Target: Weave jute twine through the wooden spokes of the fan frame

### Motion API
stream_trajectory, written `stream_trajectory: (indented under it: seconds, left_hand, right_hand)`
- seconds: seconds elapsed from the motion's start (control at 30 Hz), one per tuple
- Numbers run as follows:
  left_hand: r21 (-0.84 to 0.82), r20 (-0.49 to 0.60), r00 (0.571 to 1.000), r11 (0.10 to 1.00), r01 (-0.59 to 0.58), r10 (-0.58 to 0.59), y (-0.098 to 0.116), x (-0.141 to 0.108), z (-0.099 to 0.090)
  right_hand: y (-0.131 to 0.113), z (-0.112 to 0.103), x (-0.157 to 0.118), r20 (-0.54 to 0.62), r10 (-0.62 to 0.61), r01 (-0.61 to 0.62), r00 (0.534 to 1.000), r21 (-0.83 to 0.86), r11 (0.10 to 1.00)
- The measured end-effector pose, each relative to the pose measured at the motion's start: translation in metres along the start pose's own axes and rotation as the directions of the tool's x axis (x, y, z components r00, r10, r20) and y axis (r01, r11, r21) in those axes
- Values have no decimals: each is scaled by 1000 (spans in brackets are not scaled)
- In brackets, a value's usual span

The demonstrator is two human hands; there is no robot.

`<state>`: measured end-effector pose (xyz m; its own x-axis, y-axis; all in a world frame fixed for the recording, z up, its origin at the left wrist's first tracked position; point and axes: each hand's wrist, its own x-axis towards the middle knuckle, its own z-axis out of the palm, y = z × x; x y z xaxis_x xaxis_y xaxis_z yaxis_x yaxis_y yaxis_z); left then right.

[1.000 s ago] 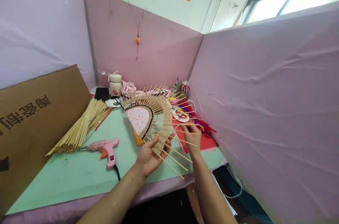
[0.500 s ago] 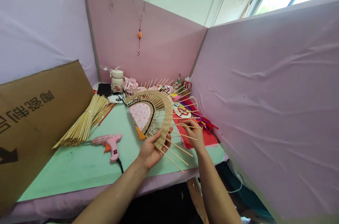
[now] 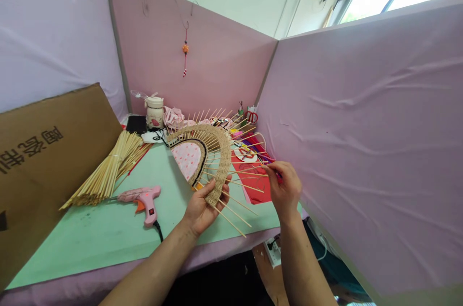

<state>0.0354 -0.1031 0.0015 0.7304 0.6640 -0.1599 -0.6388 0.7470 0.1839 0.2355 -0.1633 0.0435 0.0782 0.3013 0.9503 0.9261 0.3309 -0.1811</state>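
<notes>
A woven fan (image 3: 221, 159) with thin sticks radiating from its curved straw band is held up over the table. Its inner part is pink dotted fabric (image 3: 187, 160) edged with a black line. My left hand (image 3: 203, 209) grips the lower end of the band, thumb in front and fingers behind. To the right of the stick tips, my right hand (image 3: 285, 187) is closed in a pinch on a thin strand (image 3: 249, 169) that runs back toward the band.
On the green table (image 3: 104, 243) lie a pink glue gun (image 3: 146, 202), a bundle of sticks (image 3: 108, 168) and red sheets (image 3: 258, 187). A cardboard box (image 3: 54, 151) stands left. Behind are a cream bottle (image 3: 155, 112), red-handled scissors (image 3: 252, 116) and pink cloth (image 3: 175, 117).
My right hand has moved right, away from the fan's band, drawing the strand out. My left hand still holds the fan. The view has shifted slightly.
</notes>
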Motion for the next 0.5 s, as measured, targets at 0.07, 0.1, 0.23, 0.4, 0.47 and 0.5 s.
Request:
stream_trajectory:
  seconds: [0.07, 0.1, 0.23, 0.4, 0.47, 0.5]
  left_hand:
    - [-7, -3, 1000, 1000, 2, -2, 0, 0, -1]
    - [-10, -8, 1000, 1000, 3, -3, 1, 0, -1]
    - [-8, -26, 1000, 1000, 11, -11, 1, -1, 0]
    - [10, -36, 999, 1000, -4, 5, 1, -1, 2]
    - [12, -43, 999, 1000, 0, 0, 0, -1, 2]
    - [11, -48, 999, 1000, 3, -3, 0, -1, 3]
  right_hand:
    - [-2, -2, 5, 30, -27, 27, 999, -9, 1000]
    - [-2, -3, 7, 40, -34, 35, 999, -16, 999]
    - [2, -6, 13, 47, -34, 36, 998, -25, 999]
    - [14, -2, 15, 85, 167, -173, 982, 73, 982]
    - [17, 3, 13, 98, 308, -319, 946, 140, 937]
    - [18, 6, 11, 102, 369, -382, 924, 175, 908]
